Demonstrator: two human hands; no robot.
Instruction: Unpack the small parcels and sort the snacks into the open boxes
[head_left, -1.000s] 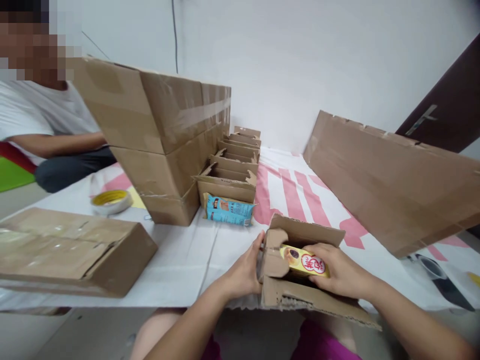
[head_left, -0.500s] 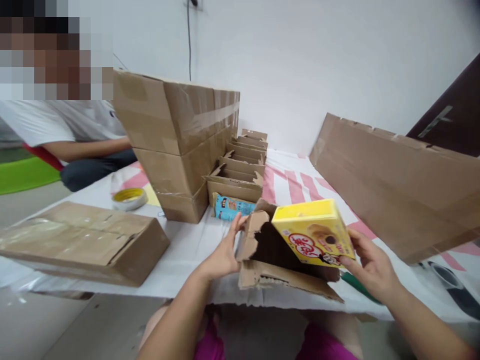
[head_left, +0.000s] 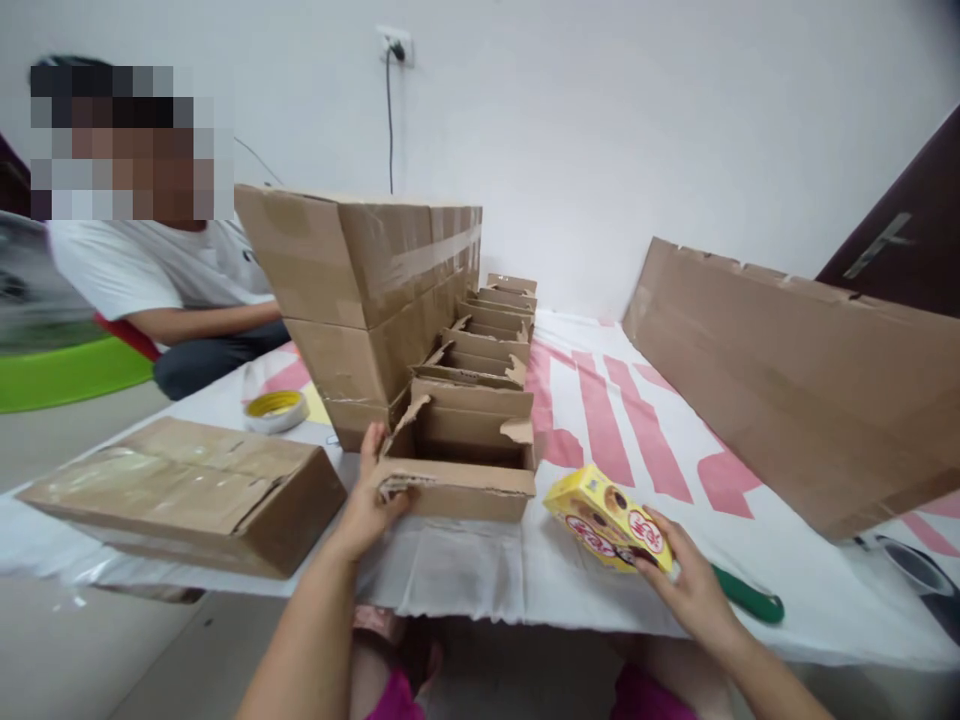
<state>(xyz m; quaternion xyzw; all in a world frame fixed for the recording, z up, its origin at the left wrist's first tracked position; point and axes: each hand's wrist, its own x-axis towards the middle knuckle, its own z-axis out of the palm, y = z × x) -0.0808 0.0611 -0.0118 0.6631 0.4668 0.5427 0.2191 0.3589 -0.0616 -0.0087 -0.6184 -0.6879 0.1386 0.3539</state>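
My left hand (head_left: 373,495) grips the left end of a small open cardboard box (head_left: 459,462), which stands empty at the near end of a row of similar open boxes (head_left: 487,330). My right hand (head_left: 686,580) holds a yellow snack box (head_left: 606,517) with red and white print, low over the white sheet to the right of the open box. The snack box is tilted, its far end touching or almost touching the sheet.
Stacked taped cartons (head_left: 367,290) stand left of the row. A flat sealed carton (head_left: 187,490) lies at the near left, a yellow tape roll (head_left: 276,408) behind it. A long cardboard sheet (head_left: 795,370) leans at the right. A green-handled tool (head_left: 746,598) lies by my right hand. A seated person (head_left: 172,300) is at the far left.
The snack box came out of the open cardboard box and moved down to the right. My left hand pushed the emptied box forward into line with the row, covering the blue packet.
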